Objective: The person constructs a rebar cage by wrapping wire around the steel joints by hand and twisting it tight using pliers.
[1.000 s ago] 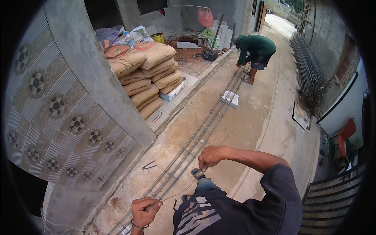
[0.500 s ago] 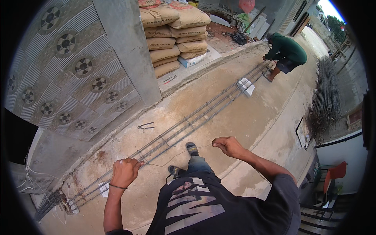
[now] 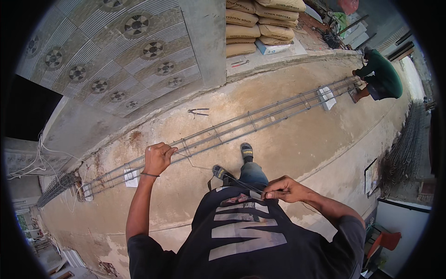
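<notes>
A long rebar cage (image 3: 251, 122) lies diagonally across the ground in front of me. My left hand (image 3: 159, 159) is closed at the cage's near long bar, beside a stirrup; its fingertips seem to pinch a thin tie wire (image 3: 204, 167), though the exact grip is hidden. From there the wire bends past the cage and runs toward my right side. Close to my shirt, my right hand (image 3: 284, 189) is closed in a pinch on the wire, with dark strands at its fingertips and a loose length trailing behind the wrist.
Pincers (image 3: 199, 111) lie beyond the cage. White blocks (image 3: 326, 98) prop it up. At its far right end a person in green (image 3: 383, 74) bends over it. Cement bags (image 3: 265, 28) are stacked by a pillar (image 3: 204, 46). Bundled rebar (image 3: 409, 139) and a red chair (image 3: 384, 242) stand right.
My right hand has come down and in toward my shirt, drawing the wire with it. My left hand stays at the cage. The whole view has turned, shifting the surroundings.
</notes>
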{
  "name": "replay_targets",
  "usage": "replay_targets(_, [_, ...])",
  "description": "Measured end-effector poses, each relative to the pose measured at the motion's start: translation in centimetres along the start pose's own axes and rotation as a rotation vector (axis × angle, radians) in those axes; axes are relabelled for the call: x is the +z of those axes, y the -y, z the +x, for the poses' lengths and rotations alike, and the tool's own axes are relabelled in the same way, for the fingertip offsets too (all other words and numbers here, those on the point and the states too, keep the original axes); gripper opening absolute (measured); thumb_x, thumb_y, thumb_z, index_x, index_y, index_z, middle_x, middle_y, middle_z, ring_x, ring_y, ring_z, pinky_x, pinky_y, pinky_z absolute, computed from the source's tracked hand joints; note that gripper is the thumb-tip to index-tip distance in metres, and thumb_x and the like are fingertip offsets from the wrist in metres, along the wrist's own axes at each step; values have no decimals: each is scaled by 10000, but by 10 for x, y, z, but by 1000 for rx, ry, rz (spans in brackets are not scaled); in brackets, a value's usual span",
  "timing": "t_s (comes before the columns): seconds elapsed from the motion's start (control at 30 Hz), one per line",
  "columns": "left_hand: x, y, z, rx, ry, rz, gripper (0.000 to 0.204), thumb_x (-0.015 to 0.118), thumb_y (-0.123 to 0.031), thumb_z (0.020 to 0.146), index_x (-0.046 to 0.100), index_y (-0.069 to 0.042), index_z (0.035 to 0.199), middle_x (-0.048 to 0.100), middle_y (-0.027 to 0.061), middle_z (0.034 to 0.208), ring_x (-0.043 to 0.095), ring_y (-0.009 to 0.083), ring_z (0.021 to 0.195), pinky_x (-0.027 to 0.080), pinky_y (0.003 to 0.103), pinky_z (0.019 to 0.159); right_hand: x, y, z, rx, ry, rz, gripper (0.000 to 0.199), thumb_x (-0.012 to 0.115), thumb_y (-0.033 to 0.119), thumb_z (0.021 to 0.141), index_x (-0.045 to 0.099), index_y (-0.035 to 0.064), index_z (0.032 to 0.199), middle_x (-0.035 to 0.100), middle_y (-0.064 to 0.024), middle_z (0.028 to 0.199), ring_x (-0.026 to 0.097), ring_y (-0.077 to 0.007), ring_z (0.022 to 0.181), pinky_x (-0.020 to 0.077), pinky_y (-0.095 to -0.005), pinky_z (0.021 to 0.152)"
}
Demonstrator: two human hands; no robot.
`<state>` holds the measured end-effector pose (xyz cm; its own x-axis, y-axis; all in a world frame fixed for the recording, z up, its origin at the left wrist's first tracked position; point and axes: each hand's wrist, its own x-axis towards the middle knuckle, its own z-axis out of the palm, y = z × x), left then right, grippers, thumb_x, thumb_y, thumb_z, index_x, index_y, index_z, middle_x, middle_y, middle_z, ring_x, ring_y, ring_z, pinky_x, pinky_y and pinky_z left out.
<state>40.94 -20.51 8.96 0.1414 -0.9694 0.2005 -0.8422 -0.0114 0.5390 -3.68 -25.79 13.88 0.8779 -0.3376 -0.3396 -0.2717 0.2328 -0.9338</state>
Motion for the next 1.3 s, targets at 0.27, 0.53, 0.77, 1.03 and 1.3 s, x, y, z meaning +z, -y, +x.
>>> replay_targets(0.27, [-44,-122,-13,212,652,-668,83,768,-113,790,731,-53,745,588,72,597,552,234,519,414,330,506,-109,-61,-2,244,-222,-529,269,611,250,966,689,-7,953,618,-3,699,565,-143,683,468,-293,672])
replay_targets(0.53, [-7,-18,14,139,-72,-27,88,755,-114,783,722,-65,718,597,81,598,554,224,525,417,335,500,-63,-58,-5,356,307,730,356,593,293,975,651,-58,946,387,35,532,288,-58,443,230,-243,445])
replay_targets(0.77, [66,-58,11,-141,1310,-507,245,774,-263,822,726,-23,841,648,92,656,601,133,603,441,328,560,-157,-154,-70,651,158,695,352,591,301,974,634,-45,927,327,50,531,258,-40,434,202,-233,434])
replay_targets(1.03, [196,-69,80,-225,1111,-578,170,761,-225,843,758,-68,908,694,62,738,620,124,671,473,297,621,-201,-196,-19,562,324,418,365,695,275,911,631,52,1194,593,-39,776,533,-123,714,443,-285,663])
replay_targets(1.3, [355,-25,105,-13,1119,-452,279,666,-358,895,742,-96,836,630,134,640,625,314,629,469,400,610,-167,-297,53,430,-293,467,203,670,196,932,709,17,1020,723,-45,946,636,-111,921,484,-285,885])
